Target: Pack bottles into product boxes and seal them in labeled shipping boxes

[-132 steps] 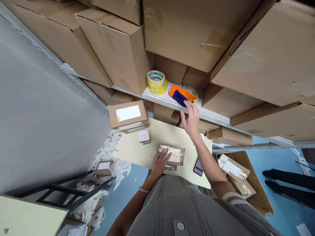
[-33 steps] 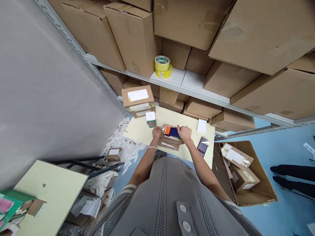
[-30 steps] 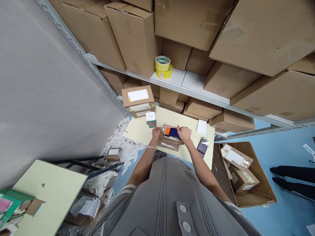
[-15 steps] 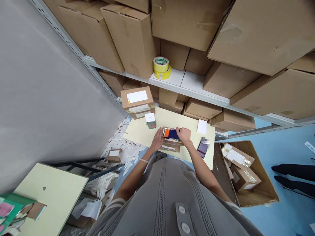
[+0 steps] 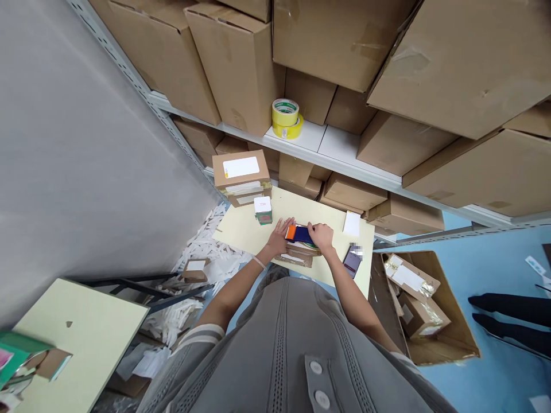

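Note:
My right hand [image 5: 321,235] is closed around a dark blue tape dispenser [image 5: 302,234] with an orange end, which lies across the top of a small brown cardboard box [image 5: 297,259] on the cream table. Part of a tape roll seems to show beneath it. My left hand [image 5: 280,236] rests at the box's left end, its fingers stretched out beside the orange end. The box is partly hidden by both hands and the dispenser. Behind my left hand stands a small white-and-green box [image 5: 263,210]. To the right lies a phone [image 5: 353,261].
A larger taped carton [image 5: 241,178] stands at the table's back left, a white pad [image 5: 352,223] at the right. Yellow tape rolls [image 5: 286,119] sit on the shelf above. An open carton [image 5: 456,304] with parcels stands on the floor at right. Shredded paper [image 5: 202,244] lies at left.
My left hand has its fingers spread further and reaches farther along the box's left end. The dispenser has barely moved in my right hand. The whole view has shifted slightly.

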`<state>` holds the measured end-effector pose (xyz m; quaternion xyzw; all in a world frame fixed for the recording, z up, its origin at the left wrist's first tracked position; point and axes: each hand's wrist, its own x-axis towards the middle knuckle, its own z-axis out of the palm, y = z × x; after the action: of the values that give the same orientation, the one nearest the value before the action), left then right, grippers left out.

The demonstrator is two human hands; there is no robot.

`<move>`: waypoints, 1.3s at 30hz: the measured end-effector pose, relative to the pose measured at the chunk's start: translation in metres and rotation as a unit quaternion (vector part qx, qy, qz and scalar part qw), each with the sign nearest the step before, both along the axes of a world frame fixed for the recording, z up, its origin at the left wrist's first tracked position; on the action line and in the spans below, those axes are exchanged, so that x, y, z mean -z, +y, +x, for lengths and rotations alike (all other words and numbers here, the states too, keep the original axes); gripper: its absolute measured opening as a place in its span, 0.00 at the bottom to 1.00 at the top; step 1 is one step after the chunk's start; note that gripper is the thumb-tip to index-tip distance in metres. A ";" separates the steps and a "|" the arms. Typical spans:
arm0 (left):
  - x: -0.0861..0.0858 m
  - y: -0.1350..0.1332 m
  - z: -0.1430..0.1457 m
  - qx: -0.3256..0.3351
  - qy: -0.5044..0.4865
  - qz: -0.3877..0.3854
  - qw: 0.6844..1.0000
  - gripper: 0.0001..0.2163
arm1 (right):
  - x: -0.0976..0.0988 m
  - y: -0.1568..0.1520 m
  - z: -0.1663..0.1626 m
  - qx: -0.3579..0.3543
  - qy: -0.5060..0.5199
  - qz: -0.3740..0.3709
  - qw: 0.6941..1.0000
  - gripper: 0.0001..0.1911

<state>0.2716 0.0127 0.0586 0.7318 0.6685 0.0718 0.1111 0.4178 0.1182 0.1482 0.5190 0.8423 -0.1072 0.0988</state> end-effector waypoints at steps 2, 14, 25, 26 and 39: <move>0.001 -0.001 0.000 -0.005 0.006 -0.006 1.000 0.53 | -0.002 0.002 0.000 0.000 -0.003 -0.009 1.000 0.30; 0.009 -0.003 -0.001 0.001 0.009 -0.009 1.000 0.45 | -0.013 -0.002 0.025 -0.016 -0.019 -0.042 0.999 0.32; 0.012 -0.001 -0.002 -0.010 -0.005 0.000 1.000 0.41 | -0.034 0.068 0.156 0.022 -0.107 0.043 0.993 0.32; 0.012 -0.001 -0.002 -0.009 -0.006 -0.001 1.000 0.41 | -0.033 0.072 0.163 0.022 -0.115 0.046 0.992 0.31; 0.012 0.000 -0.001 -0.011 -0.018 -0.016 1.000 0.43 | 0.004 0.072 0.142 0.023 -0.146 -0.015 0.989 0.29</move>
<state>0.2706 0.0128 0.0471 0.7211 0.6756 0.0753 0.1338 0.5596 0.1906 0.1441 0.5468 0.8049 -0.0452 0.2258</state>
